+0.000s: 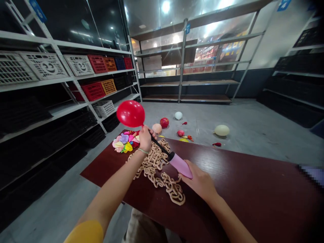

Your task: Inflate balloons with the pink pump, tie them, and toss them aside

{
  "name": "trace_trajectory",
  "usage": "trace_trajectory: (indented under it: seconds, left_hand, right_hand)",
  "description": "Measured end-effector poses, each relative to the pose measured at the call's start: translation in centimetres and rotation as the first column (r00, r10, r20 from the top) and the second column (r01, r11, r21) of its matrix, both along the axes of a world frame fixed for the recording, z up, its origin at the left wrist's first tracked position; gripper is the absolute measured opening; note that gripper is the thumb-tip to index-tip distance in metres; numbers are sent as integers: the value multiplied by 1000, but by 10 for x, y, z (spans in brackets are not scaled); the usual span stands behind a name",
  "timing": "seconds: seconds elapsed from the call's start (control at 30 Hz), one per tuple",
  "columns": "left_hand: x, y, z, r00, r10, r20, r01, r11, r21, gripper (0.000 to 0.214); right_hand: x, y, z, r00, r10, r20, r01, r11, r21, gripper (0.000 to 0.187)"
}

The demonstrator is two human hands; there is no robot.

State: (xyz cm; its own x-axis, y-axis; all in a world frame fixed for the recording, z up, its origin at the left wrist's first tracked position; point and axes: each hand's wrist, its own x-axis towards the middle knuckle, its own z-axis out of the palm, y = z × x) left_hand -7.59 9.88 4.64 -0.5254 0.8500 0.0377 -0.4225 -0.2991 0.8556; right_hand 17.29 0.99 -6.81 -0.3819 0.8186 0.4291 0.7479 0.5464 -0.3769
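A dark reddish-brown table (243, 189) with a glossy top stands on the grey floor (253, 131). A heap of limp balloons (124, 141) in pink, yellow, purple, green and white lies at its far left corner; just beside it, a tan chain (152, 160) sprawls in a tangle toward the near edge. On the floor beyond lie a white balloon (178, 115), a pale yellow balloon (222, 130), a patterned red balloon (164, 122), a peach balloon (157, 128) and a few small shrunken ones. A long shelf (50, 82) at the left bears a row of crates: white (43, 65), red, orange and dark blue. The shelf below carries a red crate (93, 91) and a yellow crate (108, 86), side by side.
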Motion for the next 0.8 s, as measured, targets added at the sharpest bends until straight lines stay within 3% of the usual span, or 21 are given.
trace_trajectory:
  seconds: [0.07, 0.17, 0.3, 0.4, 0.5, 0.67, 0.73, 0.8]
  left_hand:
    - [-10, 6, 14, 998, 59, 35, -61, 997, 38, 20]
    - [9, 5, 19, 994, 91, 55, -94, 993, 64, 21]
    - [67, -11, -6, 996, -85, 14, 84, 996, 43, 26]
    - [88, -21, -25, 991, -135, 17, 135, 991, 3, 28]
    - [70, -18, -24, 989, -146, -6, 146, 989, -8, 30]
    - [10, 7, 20, 997, -32, -67, 35, 999, 33, 22]
    - [-1, 15, 36, 999, 15, -39, -13, 997, 72, 22]
    - [4, 17, 41, 999, 48, -12, -46, 995, 88, 23]
  right_hand:
    - [-3, -1, 0, 1000, -17, -19, 18, 1000, 26, 46]
    - [-7, -5, -1, 995, -93, -43, 95, 995, 40, 44]
    - [-6, -6, -2, 982, -183, -53, 184, 983, 24, 46]
    - [-5, -6, 0, 984, -166, -60, 166, 986, -6, 45]
    - [-7, -7, 4, 994, -90, -68, 87, 995, -46, 45]
    - [-13, -8, 7, 996, -40, -84, 38, 999, -26, 46]
    - [-14, -9, 7, 993, -51, -103, 51, 999, 4, 47]
    - [-15, -9, 6, 990, -82, -113, 85, 996, 21, 46]
